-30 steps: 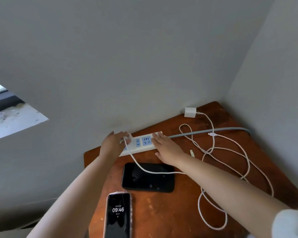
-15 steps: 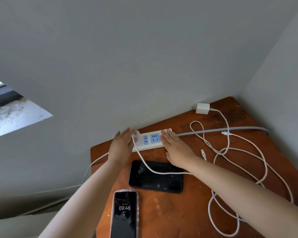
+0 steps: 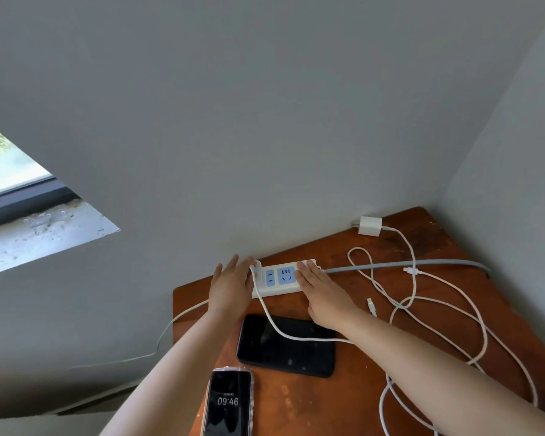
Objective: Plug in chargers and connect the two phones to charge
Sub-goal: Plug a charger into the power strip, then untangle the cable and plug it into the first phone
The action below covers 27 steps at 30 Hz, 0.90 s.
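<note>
We see a white rectangular power strip with blue sockets (image 3: 279, 277) lying along the desk's back edge against the grey wall, long axis left-right; its grey cord (image 3: 406, 264) runs off right. Our left hand (image 3: 232, 286) flanks its left end, fingers spread, gripping nothing; our right hand (image 3: 323, 292) lies flat at its right end, fingers together and extended, clamping nothing. A white plug (image 3: 256, 268) sits at the strip's left end, its white cable (image 3: 283, 332) crossing the dark-screened black phone (image 3: 285, 346), which lies long axis left-right; the clear-cased phone showing 09:46 (image 3: 227, 402) points away from us near the brown wooden desk's (image 3: 343, 401) left edge; a white cube charger (image 3: 371, 225) sits at the back by the wall, loose white cable loops (image 3: 447, 306) filling the right side.
</note>
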{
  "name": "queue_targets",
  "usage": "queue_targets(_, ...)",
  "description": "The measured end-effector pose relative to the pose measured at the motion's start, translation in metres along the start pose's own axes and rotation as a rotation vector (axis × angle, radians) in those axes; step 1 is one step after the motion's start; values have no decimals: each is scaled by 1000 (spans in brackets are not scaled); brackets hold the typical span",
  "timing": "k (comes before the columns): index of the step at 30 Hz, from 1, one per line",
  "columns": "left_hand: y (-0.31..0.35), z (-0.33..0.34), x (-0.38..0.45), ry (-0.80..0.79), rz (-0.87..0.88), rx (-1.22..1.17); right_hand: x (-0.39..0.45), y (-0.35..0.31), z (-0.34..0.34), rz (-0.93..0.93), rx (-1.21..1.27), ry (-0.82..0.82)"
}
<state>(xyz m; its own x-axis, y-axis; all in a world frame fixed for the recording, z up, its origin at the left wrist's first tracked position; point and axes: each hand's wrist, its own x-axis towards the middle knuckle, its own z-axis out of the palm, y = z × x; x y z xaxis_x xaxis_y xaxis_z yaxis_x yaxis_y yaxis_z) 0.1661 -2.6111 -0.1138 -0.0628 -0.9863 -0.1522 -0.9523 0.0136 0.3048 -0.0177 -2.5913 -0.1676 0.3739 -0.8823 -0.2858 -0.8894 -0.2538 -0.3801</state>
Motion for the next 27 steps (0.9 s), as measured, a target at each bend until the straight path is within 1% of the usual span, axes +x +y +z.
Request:
queue_targets(2,-1,-10,0,-65,30,27,-3,0,-14,-17,26,-58)
queue_targets(4,-1,-20,-6,-74,51,-29,-17,5,-29,-38,69,-106)
queue_targets(5,-1,-23,-12,-35,26,-106,-29,11,-35,-37,100,-103)
queue_targets(6,1,-24,-22,43,-5,-185,-43,18,-38,-20,133,-82)
queue_targets(7,3,-23,-35,154,-12,-249,-60,28,-39,6,161,-52)
queue_targets(8,7,-20,-50,276,24,-278,-77,37,-39,36,182,-26)
queue_targets(9,14,-15,-67,380,130,-260,-95,45,-37,64,195,-13)
queue_targets(10,22,-6,-84,450,283,-208,-111,50,-33,91,195,-19)
queue_targets(11,30,6,-97,471,453,-142,-125,53,-28,113,166,-45)
queue_targets(12,40,18,-107,409,599,-72,-134,54,-21,133,105,-82)
queue_targets(13,52,30,-115,267,676,-10,-141,54,-14,150,25,-112)
queue_targets(14,64,41,-120,108,670,32,-145,51,-8,169,-46,-121)
queue_targets(15,73,53,-122,-35,605,51,-148,48,-3,181,-86,-108)
queue_targets(16,79,64,-122,-128,525,57,-151,45,1,188,-88,-78)
queue_targets(18,89,82,-119,-247,441,100,-155,41,5,177,0,7)
queue_targets(19,92,86,-119,-255,447,101,-157,39,5,178,78,60)
queue_targets(20,94,87,-121,-245,462,92,-161,37,2,180,162,112)
queue_targets(21,94,84,-123,-198,479,54,-164,34,-3,173,240,153)
queue_targets(22,94,77,-124,-119,506,-36,-168,31,-8,160,308,171)
queue_targets(24,89,62,-122,14,605,-219,-177,28,-20,128,390,114)
queue_targets(26,74,49,-117,177,670,-233,-189,31,-30,116,413,45)
queue_targets(27,66,42,-114,213,639,-218,-195,35,-36,121,408,49)
